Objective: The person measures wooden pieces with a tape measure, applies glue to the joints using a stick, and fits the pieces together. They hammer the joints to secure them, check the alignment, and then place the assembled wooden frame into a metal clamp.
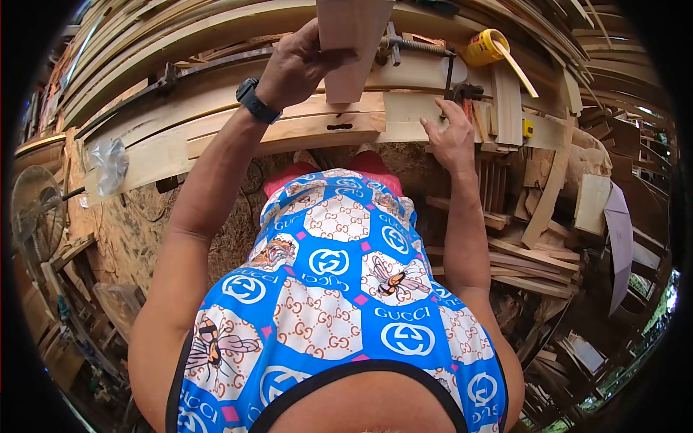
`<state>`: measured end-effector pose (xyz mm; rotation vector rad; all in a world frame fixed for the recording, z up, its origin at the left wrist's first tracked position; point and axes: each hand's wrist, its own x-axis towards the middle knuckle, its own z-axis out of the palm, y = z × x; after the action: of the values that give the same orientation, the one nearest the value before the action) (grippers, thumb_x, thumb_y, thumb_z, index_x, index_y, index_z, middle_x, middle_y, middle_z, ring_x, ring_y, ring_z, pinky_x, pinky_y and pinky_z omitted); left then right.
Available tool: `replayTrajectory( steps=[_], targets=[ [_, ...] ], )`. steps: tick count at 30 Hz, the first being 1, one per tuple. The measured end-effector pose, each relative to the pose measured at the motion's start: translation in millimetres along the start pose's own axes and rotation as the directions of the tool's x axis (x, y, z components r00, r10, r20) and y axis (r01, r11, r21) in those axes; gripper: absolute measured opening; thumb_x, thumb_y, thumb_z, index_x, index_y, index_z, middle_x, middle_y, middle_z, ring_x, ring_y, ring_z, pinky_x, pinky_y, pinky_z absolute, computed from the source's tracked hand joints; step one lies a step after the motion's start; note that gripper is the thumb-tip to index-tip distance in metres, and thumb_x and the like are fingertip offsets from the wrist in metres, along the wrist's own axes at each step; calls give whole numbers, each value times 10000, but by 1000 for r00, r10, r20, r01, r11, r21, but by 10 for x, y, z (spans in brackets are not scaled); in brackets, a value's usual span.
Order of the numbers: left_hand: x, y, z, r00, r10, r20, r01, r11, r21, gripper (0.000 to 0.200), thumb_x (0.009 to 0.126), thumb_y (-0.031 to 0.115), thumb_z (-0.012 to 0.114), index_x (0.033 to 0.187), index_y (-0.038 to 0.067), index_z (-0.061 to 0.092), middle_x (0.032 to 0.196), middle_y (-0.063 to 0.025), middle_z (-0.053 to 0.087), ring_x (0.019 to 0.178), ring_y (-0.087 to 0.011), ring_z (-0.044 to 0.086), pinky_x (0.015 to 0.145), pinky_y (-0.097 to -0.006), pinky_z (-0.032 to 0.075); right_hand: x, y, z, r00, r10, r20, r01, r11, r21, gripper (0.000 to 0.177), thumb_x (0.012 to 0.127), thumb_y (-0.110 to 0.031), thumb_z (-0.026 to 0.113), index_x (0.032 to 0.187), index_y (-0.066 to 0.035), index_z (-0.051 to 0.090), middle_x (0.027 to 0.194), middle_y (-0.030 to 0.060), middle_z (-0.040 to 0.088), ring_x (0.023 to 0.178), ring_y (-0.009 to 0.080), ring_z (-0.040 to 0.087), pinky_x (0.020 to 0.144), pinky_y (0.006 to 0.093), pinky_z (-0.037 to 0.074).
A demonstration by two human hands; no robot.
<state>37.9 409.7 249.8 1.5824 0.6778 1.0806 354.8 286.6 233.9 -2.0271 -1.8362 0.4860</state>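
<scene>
My left hand (299, 66) is wrapped round a pale wooden board (354, 29), which stands up from the bench at the top centre. Below it lie long planks (289, 130), one with a dark slot near its right end. To the right, my right hand (453, 136) is raised over the bench edge with its fingers apart and nothing in them. Just beyond its fingertips are a dark metal clamp (468, 92) and a threaded bar (426, 47). A yellow pot (485, 47) with a wooden stick in it lies tilted behind the clamp.
A clear plastic bag (110, 166) lies at the bench's left end, near a fan (37, 209). A yellow tape measure (528, 128) sits at the right. Stacked timber (173, 32) runs behind; offcuts (534, 267) are piled at the lower right.
</scene>
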Motion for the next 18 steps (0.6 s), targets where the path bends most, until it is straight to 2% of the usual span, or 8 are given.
replayTrajectory(
  steps=[4,5,7,11,13,16,17,18],
  targets=[
    [-81,247,-47,1000,24,20,-27,976,217,283,966,104,727,1236,57,655,1117,-28,737,1030,-116,680,906,-316,556,-9,-202,-51,998,-60,-4,60,998,-5,524,832,-234,776,1290,-4,664,1337,238,621,1237,399,594,1080,436,462],
    [-63,266,-46,1000,13,13,-15,976,218,283,966,104,727,1236,57,655,1117,-28,737,1030,-116,680,906,-316,556,45,-213,-32,997,-78,7,78,997,-3,524,836,-230,778,1288,5,659,1326,234,632,1234,381,607,1071,422,473],
    [-17,343,-70,990,-136,37,136,991,7,425,965,-3,670,1369,84,572,1233,-55,696,1151,-144,633,981,-302,534,111,-231,14,994,-109,28,109,994,8,523,840,-227,780,1287,14,654,1315,230,644,1230,364,620,1062,408,483],
    [1,293,-349,972,-233,-16,233,968,93,408,952,-30,673,1338,66,582,1229,-58,690,1140,-126,628,977,-307,536,232,-209,71,991,-97,87,98,995,-7,526,847,-237,773,1293,13,651,1318,216,646,1238,357,615,1065,405,480],
    [-71,150,-503,977,-215,-2,212,963,-169,382,951,-59,657,1313,43,587,1208,-53,688,1113,-124,630,959,-308,536,207,-83,123,991,-83,104,83,997,2,523,848,-241,771,1292,10,653,1324,210,645,1241,356,612,1067,404,478],
    [-141,88,-690,978,-205,-42,195,967,-163,358,961,-83,627,1301,26,596,1206,-47,691,1109,-126,632,948,-308,534,171,36,124,992,-19,124,22,999,-26,552,835,-263,775,1309,-14,642,1335,218,624,1236,388,595,1070,442,472],
    [-149,81,-762,973,-223,-59,213,967,-140,404,912,-60,712,1273,25,553,1152,-54,666,1050,-136,633,906,-311,545,137,37,85,976,136,171,-107,980,-167,580,838,-269,769,1342,-26,619,1354,217,611,1246,390,588,1070,455,471],
    [-204,-9,-894,972,-229,-58,219,965,-143,404,912,-60,712,1273,25,553,1152,-54,666,1050,-136,633,906,-311,545,107,22,59,936,290,200,-221,925,-310,609,841,-276,764,1375,-38,595,1374,216,599,1256,392,581,1071,469,470]
  ],
)
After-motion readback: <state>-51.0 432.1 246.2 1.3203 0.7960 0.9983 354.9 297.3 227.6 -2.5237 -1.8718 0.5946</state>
